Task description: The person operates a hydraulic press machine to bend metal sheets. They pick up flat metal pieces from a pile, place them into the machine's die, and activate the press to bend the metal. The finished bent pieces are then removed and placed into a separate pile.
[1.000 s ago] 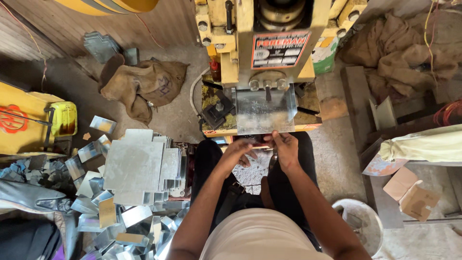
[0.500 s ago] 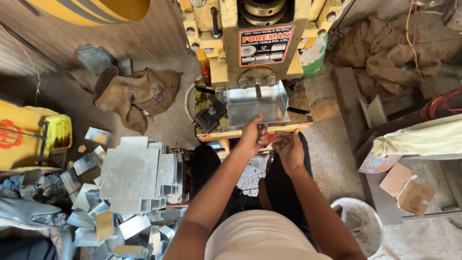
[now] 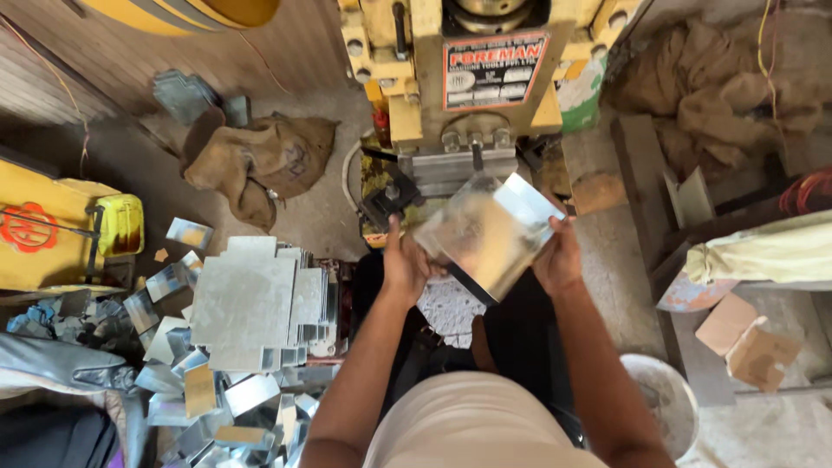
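Sheet-metal blank (image 3: 490,234) is gripped at both edges, left hand (image 3: 403,264) & right hand (image 3: 559,256) fingers clenched on it; should be kept level w/ press (image 3: 468,104), fingertips kept off sharp edges.

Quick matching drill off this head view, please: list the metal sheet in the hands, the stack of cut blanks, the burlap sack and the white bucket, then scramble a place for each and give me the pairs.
Things:
1. bent metal sheet
2. stack of flat metal blanks
3. burlap sack
4. white bucket

Places:
A. on the floor at the person's right side, near the bottom edge
B. held between left hand and right hand, in front of the yellow press
C. lying crumpled on the floor left of the press
D. piled at the person's left, among loose offcuts

Pairs: 1-B, 2-D, 3-C, 4-A
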